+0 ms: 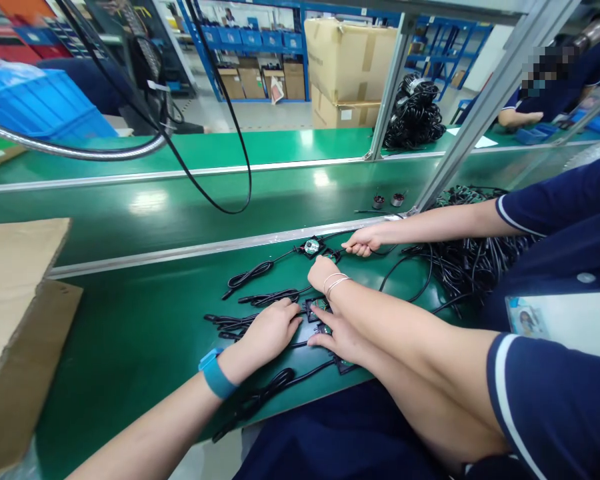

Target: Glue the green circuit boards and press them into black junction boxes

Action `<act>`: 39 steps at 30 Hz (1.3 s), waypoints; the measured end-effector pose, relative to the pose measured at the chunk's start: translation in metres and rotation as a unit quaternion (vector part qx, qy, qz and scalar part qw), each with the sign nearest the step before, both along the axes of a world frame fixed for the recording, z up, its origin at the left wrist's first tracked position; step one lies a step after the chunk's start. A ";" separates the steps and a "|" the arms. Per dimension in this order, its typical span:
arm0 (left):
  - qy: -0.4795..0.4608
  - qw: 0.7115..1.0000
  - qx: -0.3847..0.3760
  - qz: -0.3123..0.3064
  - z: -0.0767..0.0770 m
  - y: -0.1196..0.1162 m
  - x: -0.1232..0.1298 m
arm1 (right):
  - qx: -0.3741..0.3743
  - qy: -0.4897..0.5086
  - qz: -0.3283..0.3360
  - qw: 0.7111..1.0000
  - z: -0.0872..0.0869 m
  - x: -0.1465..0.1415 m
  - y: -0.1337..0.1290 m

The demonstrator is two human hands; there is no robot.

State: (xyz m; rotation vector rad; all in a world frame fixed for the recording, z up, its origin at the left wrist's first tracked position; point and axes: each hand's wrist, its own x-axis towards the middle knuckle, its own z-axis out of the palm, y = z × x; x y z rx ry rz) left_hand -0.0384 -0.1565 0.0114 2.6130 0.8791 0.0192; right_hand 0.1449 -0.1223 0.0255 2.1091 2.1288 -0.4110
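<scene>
My left hand point(273, 325), with a teal watch band on the wrist, is closed over a black cable beside a circuit board in a black square housing point(316, 309). My right hand point(341, 339) has its index finger and thumb spread, the index fingertip touching that board. Between finger and thumb lies another small board point(323, 329). A further board point(345, 364) is partly hidden under my right wrist. Several bundled black cables point(280, 381) run left from the boards. Another round-centred board point(312, 247) sits farther back.
A co-worker's hands point(325, 272) reach in from the right, over my right arm, at another cabled part. A heap of black cables point(480, 260) lies right. A cardboard box point(25, 320) stands left. A metal rail point(205, 248) crosses the green bench; a black cable loop point(240, 207) hangs above.
</scene>
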 end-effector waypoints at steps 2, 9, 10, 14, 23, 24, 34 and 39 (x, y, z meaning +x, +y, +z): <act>-0.009 1.000 -0.002 -0.002 -0.003 0.003 -0.002 | -0.026 -0.009 0.012 1.000 0.000 0.000 -0.001; 0.002 1.000 0.004 -0.005 -0.006 0.011 0.003 | -0.053 -0.043 0.023 0.997 0.003 -0.001 -0.002; 0.008 1.000 0.003 -0.007 -0.006 0.011 0.004 | -0.055 -0.051 0.027 0.997 0.004 -0.001 -0.002; 0.017 1.000 -0.006 -0.007 -0.005 0.010 0.005 | -0.057 -0.082 0.050 0.994 0.006 -0.002 -0.003; 0.028 0.999 -0.025 0.006 0.000 0.013 0.009 | -0.055 -0.120 0.090 0.987 0.005 -0.001 -0.002; 0.036 0.999 -0.019 0.006 0.001 0.012 0.010 | -0.053 -0.121 0.095 0.987 0.004 0.000 -0.001; 0.061 0.997 0.037 -0.023 0.010 0.005 0.011 | -0.001 -0.108 0.105 0.989 -0.024 0.008 0.009; -0.013 0.999 0.041 -0.027 0.010 -0.003 -0.008 | 0.028 -0.086 0.111 0.990 -0.041 0.013 0.012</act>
